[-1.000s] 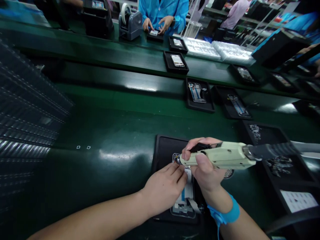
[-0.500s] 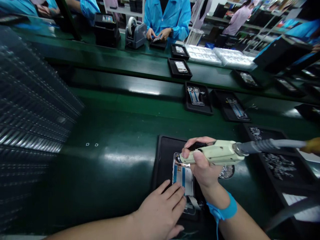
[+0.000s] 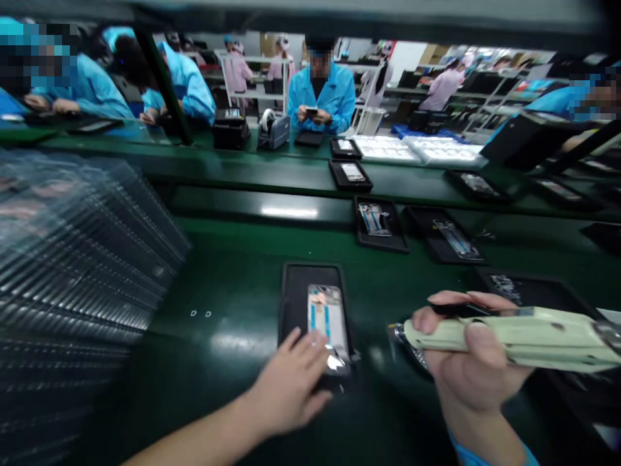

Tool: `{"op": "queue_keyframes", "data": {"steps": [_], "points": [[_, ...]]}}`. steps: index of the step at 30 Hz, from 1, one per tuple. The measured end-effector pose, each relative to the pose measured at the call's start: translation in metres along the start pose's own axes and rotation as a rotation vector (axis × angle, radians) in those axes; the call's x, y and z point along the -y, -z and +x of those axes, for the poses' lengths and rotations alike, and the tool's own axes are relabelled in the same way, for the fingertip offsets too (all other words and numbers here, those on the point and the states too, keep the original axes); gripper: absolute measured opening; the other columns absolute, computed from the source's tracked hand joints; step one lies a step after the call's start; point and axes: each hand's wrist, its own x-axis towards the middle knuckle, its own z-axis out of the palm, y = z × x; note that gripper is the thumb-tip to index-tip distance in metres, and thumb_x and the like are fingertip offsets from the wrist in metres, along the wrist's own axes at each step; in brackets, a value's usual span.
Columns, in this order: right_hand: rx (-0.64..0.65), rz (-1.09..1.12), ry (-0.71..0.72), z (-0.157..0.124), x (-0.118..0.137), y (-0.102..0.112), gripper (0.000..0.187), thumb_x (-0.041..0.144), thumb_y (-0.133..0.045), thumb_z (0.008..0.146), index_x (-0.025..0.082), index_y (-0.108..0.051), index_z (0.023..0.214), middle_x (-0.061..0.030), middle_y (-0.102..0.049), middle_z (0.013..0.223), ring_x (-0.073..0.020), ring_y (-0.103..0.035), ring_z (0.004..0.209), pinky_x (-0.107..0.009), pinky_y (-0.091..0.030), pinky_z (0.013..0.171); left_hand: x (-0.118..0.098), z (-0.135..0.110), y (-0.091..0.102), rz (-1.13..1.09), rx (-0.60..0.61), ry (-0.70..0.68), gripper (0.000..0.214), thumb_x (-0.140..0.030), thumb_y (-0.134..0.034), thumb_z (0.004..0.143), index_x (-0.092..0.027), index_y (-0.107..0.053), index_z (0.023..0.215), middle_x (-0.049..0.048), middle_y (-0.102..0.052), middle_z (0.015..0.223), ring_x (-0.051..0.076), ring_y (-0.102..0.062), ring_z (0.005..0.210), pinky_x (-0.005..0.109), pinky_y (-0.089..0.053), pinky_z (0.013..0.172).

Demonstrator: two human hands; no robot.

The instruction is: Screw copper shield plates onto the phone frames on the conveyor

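Phone frame (image 3: 326,317) w/ blue strips (image 3: 327,323) in black tray (image 3: 291,304); L hand (image 3: 288,385) open, touching it; R hand (image 3: 470,362) grips screwdriver (image 3: 514,336).

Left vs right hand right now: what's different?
The left hand rests open on the phone frame in the tray; the right hand grips an electric screwdriver, clear of the tray. The right wrist has a blue strap; the left has none. Both hands are bare.
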Motion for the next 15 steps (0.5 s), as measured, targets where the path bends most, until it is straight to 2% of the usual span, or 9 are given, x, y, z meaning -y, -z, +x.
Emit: {"op": "queue_keyframes", "data": {"steps": [3, 5, 7, 8, 9, 11, 13, 15], "points": [[-0.075, -0.026, -0.011, 0.009, 0.001, 0.018, 0.030, 0.026, -0.073, 0.078, 0.018, -0.060, 0.104, -0.0039, -0.070, 0.087, -0.0158, -0.062, 0.051, -0.033, -0.054, 0.049, 0.075, 0.033, 0.029, 0.162, 0.073, 0.264, 0.053, -0.042, -0.049, 0.102, -0.020, -0.051, 0.151, 0.0096, -0.036, 0.164, 0.032, -0.025, 0.155, 0.059, -0.030, 0.122], [-0.109, -0.044, -0.056, 0.009, -0.006, 0.029, 0.030, 0.025, -0.075, 0.077, 0.018, -0.060, 0.102, -0.0038, -0.069, 0.086, -0.0156, -0.063, 0.050, -0.033, -0.055, 0.049, 0.122, 0.061, 0.048, 0.229, 0.051, 0.351, 0.053, -0.035, -0.043, 0.104, -0.016, -0.049, 0.153, 0.0128, -0.032, 0.165, 0.035, -0.020, 0.157, 0.062, -0.025, 0.122], [-0.132, -0.060, -0.076, 0.008, -0.014, 0.036, 0.031, 0.026, -0.077, 0.078, 0.017, -0.060, 0.102, -0.0040, -0.068, 0.087, -0.0144, -0.063, 0.051, -0.032, -0.055, 0.050, 0.154, 0.092, 0.060, 0.263, 0.017, 0.408, 0.053, -0.028, -0.043, 0.103, -0.009, -0.049, 0.152, 0.0186, -0.028, 0.165, 0.040, -0.017, 0.156, 0.067, -0.019, 0.122], [-0.139, -0.070, -0.075, 0.007, -0.017, 0.039, 0.031, 0.026, -0.077, 0.079, 0.017, -0.060, 0.103, -0.0041, -0.068, 0.088, -0.0136, -0.063, 0.052, -0.031, -0.055, 0.050, 0.162, 0.109, 0.061, 0.273, 0.001, 0.425, 0.054, -0.025, -0.046, 0.100, -0.006, -0.050, 0.150, 0.0217, -0.026, 0.165, 0.043, -0.016, 0.156, 0.069, -0.017, 0.121], [-0.143, -0.082, -0.069, 0.006, -0.020, 0.042, 0.031, 0.027, -0.077, 0.080, 0.017, -0.060, 0.103, -0.0040, -0.068, 0.089, -0.0130, -0.063, 0.053, -0.030, -0.055, 0.051, 0.164, 0.127, 0.060, 0.278, -0.015, 0.427, 0.054, -0.022, -0.051, 0.097, -0.004, -0.052, 0.148, 0.0238, -0.025, 0.165, 0.045, -0.015, 0.155, 0.070, -0.016, 0.121], [-0.141, -0.104, -0.059, 0.004, -0.023, 0.046, 0.030, 0.027, -0.077, 0.082, 0.017, -0.060, 0.105, -0.0036, -0.067, 0.091, -0.0116, -0.063, 0.055, -0.029, -0.055, 0.052, 0.152, 0.167, 0.048, 0.271, -0.049, 0.380, 0.052, -0.020, -0.058, 0.094, -0.007, -0.055, 0.144, 0.0233, -0.030, 0.163, 0.043, -0.020, 0.155, 0.066, -0.020, 0.122], [-0.124, -0.114, -0.061, 0.003, -0.025, 0.049, 0.030, 0.027, -0.075, 0.084, 0.019, -0.059, 0.108, -0.0030, -0.067, 0.093, -0.0106, -0.063, 0.056, -0.028, -0.056, 0.053, 0.125, 0.210, 0.028, 0.250, -0.087, 0.305, 0.047, -0.023, -0.060, 0.097, -0.013, -0.056, 0.143, 0.0174, -0.041, 0.159, 0.035, -0.032, 0.151, 0.059, -0.030, 0.122], [-0.111, -0.120, -0.063, 0.001, -0.026, 0.051, 0.029, 0.028, -0.074, 0.086, 0.020, -0.058, 0.110, -0.0025, -0.067, 0.094, -0.0100, -0.062, 0.057, -0.027, -0.056, 0.054, 0.097, 0.250, 0.008, 0.233, -0.130, 0.278, 0.041, -0.028, -0.058, 0.102, -0.015, -0.057, 0.141, 0.0147, -0.049, 0.151, 0.030, -0.044, 0.144, 0.054, -0.042, 0.115]]}}
